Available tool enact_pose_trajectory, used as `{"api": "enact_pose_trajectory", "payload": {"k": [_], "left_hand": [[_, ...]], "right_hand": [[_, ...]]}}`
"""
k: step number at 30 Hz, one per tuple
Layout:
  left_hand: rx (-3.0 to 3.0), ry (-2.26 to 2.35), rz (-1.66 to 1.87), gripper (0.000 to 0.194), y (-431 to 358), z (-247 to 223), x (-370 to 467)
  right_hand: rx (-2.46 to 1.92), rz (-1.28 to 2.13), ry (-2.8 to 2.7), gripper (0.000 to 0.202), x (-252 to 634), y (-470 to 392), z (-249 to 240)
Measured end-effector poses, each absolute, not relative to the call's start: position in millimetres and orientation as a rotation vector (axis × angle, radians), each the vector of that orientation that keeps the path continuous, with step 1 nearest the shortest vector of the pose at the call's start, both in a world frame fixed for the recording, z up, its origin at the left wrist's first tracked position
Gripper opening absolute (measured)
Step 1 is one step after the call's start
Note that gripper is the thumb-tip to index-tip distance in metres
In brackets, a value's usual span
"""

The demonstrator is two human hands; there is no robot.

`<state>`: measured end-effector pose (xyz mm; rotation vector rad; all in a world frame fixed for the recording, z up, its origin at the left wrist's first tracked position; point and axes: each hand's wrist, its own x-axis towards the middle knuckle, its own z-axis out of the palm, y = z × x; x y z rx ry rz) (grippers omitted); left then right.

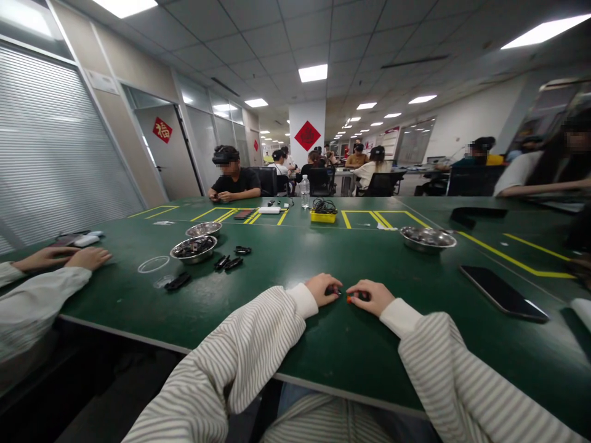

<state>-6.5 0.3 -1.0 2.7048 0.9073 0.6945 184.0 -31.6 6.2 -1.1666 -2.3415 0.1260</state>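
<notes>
My left hand (322,290) rests low over the green table, its fingers curled around a small black piece (331,289) with a shiny tip. Facing it, a short gap away, my right hand (373,297) pinches a small black piece with an orange end (349,299). What kind of parts these are is too small to tell. Up and to the left, several loose black plastic parts (227,263) lie beside a metal bowl (194,248) filled with similar dark parts. Another black part (178,281) sits closer to the table's front edge.
A second metal bowl (427,239) stands right of centre, behind a phone (503,292). A clear plastic lid (154,264) lies left. A co-worker's hands (87,257) rest at the left edge. Farther back are a yellow box of cables (323,216) and a water bottle (305,192).
</notes>
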Motion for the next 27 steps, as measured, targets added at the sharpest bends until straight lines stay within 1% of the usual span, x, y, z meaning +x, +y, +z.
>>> {"api": "enact_pose_trajectory", "payload": {"k": [6,18,27], "left_hand": [[2.714,0.932,0.693,0.017,1,1,-6],[2.658,0.871,0.840,0.016,-14,10,0],[2.657,0.859,0.945,0.018,-16,11,-1]], "right_hand": [[-1.176,0.159,-2.341,0.019,184,-32,7],[-1.296,0.379,-2.118,0.017,174,-39,14],[-1.214,0.608,-1.942,0.022,174,-38,11]]}}
